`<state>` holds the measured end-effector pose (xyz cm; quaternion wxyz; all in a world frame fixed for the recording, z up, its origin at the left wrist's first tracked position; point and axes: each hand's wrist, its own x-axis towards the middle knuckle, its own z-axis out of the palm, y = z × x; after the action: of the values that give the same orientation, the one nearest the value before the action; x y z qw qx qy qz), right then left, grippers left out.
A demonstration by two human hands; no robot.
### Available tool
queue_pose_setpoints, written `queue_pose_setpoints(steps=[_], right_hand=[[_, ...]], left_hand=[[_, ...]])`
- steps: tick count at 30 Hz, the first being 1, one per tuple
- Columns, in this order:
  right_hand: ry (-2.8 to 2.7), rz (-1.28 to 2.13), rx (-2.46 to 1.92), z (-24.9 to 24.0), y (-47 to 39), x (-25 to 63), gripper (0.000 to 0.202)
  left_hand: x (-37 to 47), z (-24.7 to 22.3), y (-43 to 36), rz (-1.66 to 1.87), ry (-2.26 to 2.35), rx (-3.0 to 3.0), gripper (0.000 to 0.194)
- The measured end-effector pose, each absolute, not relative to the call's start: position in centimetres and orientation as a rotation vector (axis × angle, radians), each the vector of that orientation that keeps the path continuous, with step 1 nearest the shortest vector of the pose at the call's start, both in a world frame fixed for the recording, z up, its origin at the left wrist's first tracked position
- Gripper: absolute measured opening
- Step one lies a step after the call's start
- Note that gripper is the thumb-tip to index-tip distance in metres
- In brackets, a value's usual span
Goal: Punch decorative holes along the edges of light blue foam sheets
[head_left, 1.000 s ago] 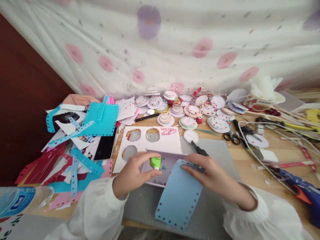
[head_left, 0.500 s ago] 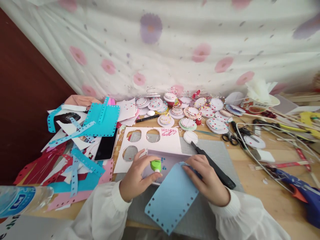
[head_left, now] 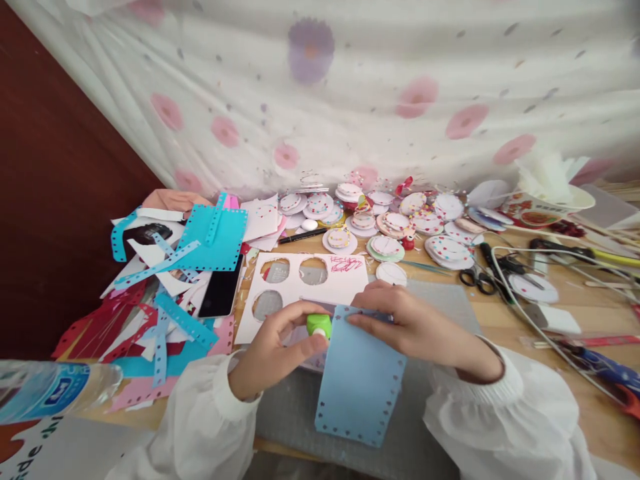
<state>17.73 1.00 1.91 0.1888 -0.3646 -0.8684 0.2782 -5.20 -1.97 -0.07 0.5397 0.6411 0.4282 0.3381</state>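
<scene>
Between the thumb and fingers of my left hand [head_left: 280,343] is a small green and white craft punch [head_left: 319,325]. My right hand [head_left: 400,313] grips the upper edge of a light blue paper sheet [head_left: 361,380], thumb in front and fingers behind. Small holes run along the sheet's lower and right edges and near its top. The sheet's upper left corner is close beside the punch; whether the paper sits in its slot I cannot tell. A shallow white box [head_left: 314,362] lies beneath, mostly hidden by my hands and the sheet.
White card with round cutouts [head_left: 300,293] lies on the grey cutting mat [head_left: 445,300]. Paper scraps [head_left: 165,320], a phone [head_left: 220,293] and a bottle [head_left: 60,390] are left. Decorated paper discs [head_left: 385,248] line the back. Scissors [head_left: 477,280] and a cable [head_left: 520,313] lie right.
The blue sheet has turned more upright, its top edge moving left toward the punch. My right hand has shifted left and now covers the black tool. The view has moved slightly.
</scene>
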Motion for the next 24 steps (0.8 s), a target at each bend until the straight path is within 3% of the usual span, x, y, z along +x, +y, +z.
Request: queue_pose_setpoints(steps=[16,24], right_hand=[[-2.489,0.781,-1.006,2.9,1.2,18.5,0.022],[-2.513,0.804,-0.969,2.9,1.3,18.1,0.02]], left_hand=[[-3.3,0.1,-1.8,0.671,1.218,1.828,0.041],[-3.4,-0.7,-1.9,0.639,1.345,1.552,0.057]])
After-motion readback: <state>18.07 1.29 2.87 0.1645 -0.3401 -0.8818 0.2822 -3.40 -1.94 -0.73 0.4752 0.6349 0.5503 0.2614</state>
